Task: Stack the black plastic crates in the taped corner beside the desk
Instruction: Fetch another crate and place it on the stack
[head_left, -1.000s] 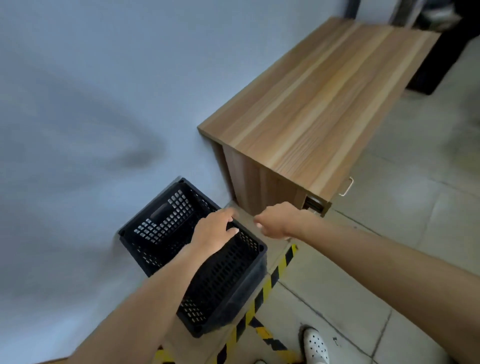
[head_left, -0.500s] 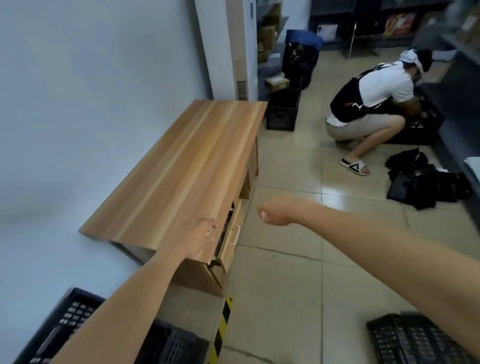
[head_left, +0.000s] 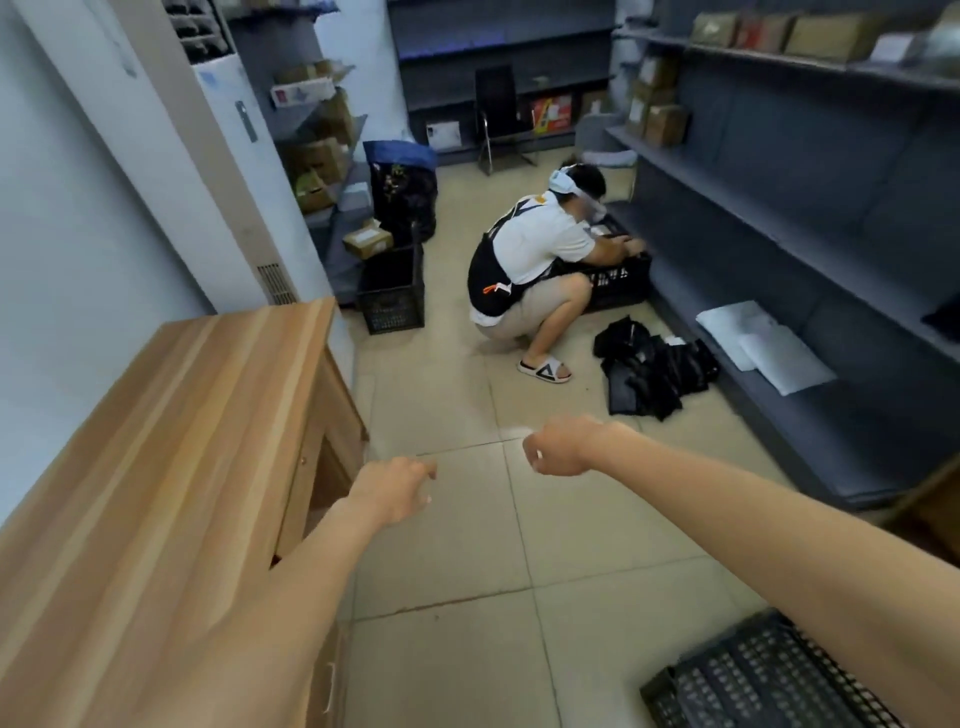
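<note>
Head view, nearest first: I see two bare arms reaching out over the tiled floor (head_left: 467, 545), both empty. My left hand (head_left: 387, 496) hangs palm down with its fingers (head_left: 423, 470) loosely curled and holding nothing, just off the front edge of the wooden desk (head_left: 156, 467). My right hand (head_left: 558, 447) is drawn into a loose fist, also holding nothing, and sits near the left hand without touching it.

I count three black crates in sight. One black crate (head_left: 769, 680) lies on the floor at the lower right, partly hidden under my right forearm. A second crate (head_left: 390, 291) stands upright on the floor past the far end of the desk, with a small cardboard box (head_left: 367, 240) just behind it. A third crate (head_left: 618, 283) sits on the floor against the dark shelving (head_left: 831, 260), where one crouching person (head_left: 530, 270) has both hands in it. Between that person and me, one heap of black items (head_left: 652, 369) lies on the floor. One chair (head_left: 498, 114) stands at the back wall.
</note>
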